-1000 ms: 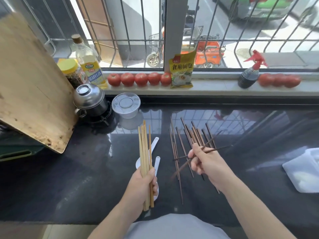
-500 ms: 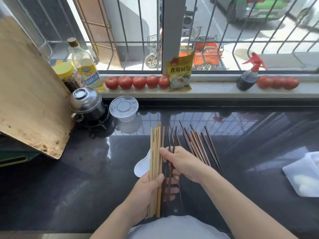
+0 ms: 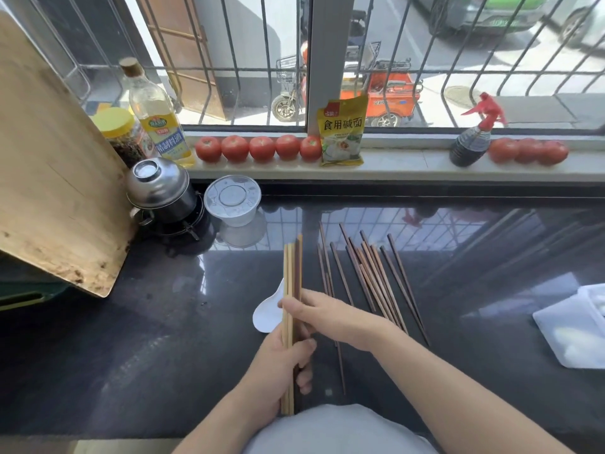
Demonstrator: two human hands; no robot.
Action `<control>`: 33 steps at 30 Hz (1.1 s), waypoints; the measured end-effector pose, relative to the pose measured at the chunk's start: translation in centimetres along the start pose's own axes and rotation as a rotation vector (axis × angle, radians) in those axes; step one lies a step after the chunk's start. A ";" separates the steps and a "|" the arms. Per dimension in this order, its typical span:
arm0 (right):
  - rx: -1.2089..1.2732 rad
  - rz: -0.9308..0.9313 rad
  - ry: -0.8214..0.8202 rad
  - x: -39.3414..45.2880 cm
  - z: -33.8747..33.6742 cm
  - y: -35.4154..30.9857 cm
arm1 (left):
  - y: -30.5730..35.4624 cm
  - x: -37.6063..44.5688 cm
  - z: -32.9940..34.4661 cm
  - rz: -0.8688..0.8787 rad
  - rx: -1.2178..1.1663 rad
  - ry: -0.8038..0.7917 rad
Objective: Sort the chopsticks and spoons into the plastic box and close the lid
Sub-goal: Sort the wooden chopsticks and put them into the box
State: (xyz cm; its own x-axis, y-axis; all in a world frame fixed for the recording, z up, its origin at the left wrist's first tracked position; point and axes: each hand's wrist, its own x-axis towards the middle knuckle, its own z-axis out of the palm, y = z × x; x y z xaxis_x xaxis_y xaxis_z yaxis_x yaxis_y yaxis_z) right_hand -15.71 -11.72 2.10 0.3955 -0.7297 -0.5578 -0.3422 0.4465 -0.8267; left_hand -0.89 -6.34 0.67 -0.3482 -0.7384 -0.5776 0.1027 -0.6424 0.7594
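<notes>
At lower centre of the frame the left hand (image 3: 284, 362) is wrapped around a bundle of chopsticks (image 3: 291, 290), mostly pale bamboo with at least one dark stick along its right edge, held pointing up the frame. The right hand (image 3: 322, 317) crosses in from the right and pinches the same bundle just above the left fist, apparently squaring the sticks together. The loose dark chopsticks (image 3: 376, 283) lie fanned on the black counter (image 3: 163, 339) just right of centre, and a white spoon (image 3: 268, 314) shows partly behind the bundle (whether a second spoon lies under the hands cannot be told). The plastic box (image 3: 576, 329) sits at the right edge, well apart from both hands, partly cut off by the frame; its lid cannot be made out. Likely hazards: uneven ends letting a stick slide out of the fist; the right forearm sweeping the fanned dark sticks when it withdraws; and mixed colours going unsorted into the box if the dark stick remains in the pale bundle.
</notes>
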 end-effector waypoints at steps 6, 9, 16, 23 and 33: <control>-0.678 0.381 0.577 1.9 -0.6 8.8 | -0.4 -0.5 -2.9 -0.097 -0.263 0.161; -0.471 0.342 0.600 2.0 0.0 9.8 | -1.2 -1.9 -3.1 -0.172 -0.239 0.048; 0.320 -0.118 0.496 2.6 -2.7 -1.4 | -0.5 -1.3 -2.6 -0.138 -0.100 -0.080; 0.432 -0.144 0.480 1.2 -3.8 -2.0 | -0.4 -1.1 -1.9 -0.129 -0.034 -0.043; 0.455 -0.077 0.387 1.9 -3.3 -2.6 | -0.3 -1.1 -1.9 -0.131 0.086 -0.165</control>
State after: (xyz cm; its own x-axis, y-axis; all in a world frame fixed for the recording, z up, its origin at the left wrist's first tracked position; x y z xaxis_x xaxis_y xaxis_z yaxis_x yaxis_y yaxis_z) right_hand -16.89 -16.02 3.41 0.0366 -0.8659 -0.4988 0.1080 0.4996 -0.8595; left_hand 1.18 -5.71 0.49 -0.5018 -0.6019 -0.6212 -0.0307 -0.7053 0.7083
